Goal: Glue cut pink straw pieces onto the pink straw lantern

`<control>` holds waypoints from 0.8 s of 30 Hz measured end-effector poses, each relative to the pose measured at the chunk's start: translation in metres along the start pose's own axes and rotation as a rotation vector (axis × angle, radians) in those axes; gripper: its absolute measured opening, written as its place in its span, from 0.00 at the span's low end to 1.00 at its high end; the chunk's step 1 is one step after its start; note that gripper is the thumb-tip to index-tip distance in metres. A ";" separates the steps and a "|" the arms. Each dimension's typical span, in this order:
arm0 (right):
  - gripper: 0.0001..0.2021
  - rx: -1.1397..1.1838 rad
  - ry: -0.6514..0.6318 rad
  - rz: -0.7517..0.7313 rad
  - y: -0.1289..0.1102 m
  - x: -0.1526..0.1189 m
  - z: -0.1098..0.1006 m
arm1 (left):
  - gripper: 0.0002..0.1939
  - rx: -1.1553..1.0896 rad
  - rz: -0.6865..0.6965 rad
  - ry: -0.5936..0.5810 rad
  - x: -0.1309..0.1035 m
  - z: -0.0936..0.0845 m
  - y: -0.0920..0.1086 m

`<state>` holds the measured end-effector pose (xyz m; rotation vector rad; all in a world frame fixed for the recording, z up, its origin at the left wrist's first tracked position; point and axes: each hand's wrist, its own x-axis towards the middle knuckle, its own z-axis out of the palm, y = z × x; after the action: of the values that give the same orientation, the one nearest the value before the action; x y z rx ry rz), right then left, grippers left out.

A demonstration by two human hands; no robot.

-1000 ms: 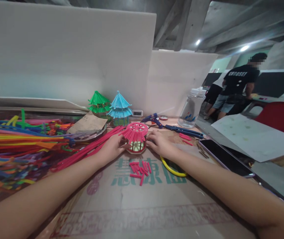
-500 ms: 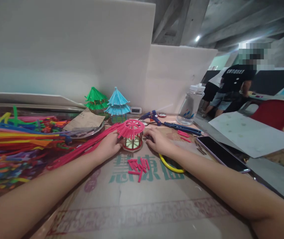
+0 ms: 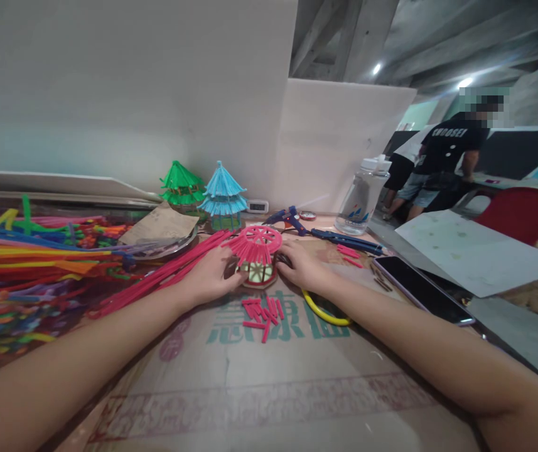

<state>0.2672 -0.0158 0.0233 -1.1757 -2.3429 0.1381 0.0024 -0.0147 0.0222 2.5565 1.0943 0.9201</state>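
Observation:
A small pavilion model [image 3: 258, 248] with a red pipe-cleaner roof, open spoked top, dark posts and a pale base stands on the cardboard. My left hand [image 3: 216, 274] is at its left side, thumb against the lower part and fingers curved behind. At the right side is my right hand [image 3: 299, 267], its fingers curled near the posts; what they hold, if anything, is hidden. Short red pieces [image 3: 263, 314] lie in front of the model. Long red pipe cleaners [image 3: 156, 279] run behind my left hand. A yellow loop handle [image 3: 322, 312] sits beneath my right forearm.
Green [image 3: 181, 185] and blue [image 3: 223, 196] pavilions stand behind. Colourful pipe cleaners [image 3: 37, 263] fill the left. A glue gun [image 3: 290, 218], blue-handled tool [image 3: 348, 240], water bottle [image 3: 361, 198] and phone [image 3: 422, 289] are at the right. Two people stand in the background.
The red-roofed model has shifted slightly right and turned, its roof tilting a little toward me. My left hand has moved right with it; my right hand has moved only slightly.

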 end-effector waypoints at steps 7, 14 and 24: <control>0.07 0.020 0.009 -0.052 0.003 -0.001 0.000 | 0.19 0.065 0.022 -0.021 0.002 0.001 -0.001; 0.04 0.057 -0.005 -0.042 0.005 0.000 0.002 | 0.18 -0.017 -0.084 0.002 0.001 0.001 -0.004; 0.07 0.094 0.023 0.055 0.007 0.001 -0.003 | 0.15 -0.075 -0.106 -0.010 0.002 0.002 -0.006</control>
<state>0.2734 -0.0115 0.0243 -1.1903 -2.2592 0.2506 0.0016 -0.0091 0.0192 2.4158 1.1574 0.9039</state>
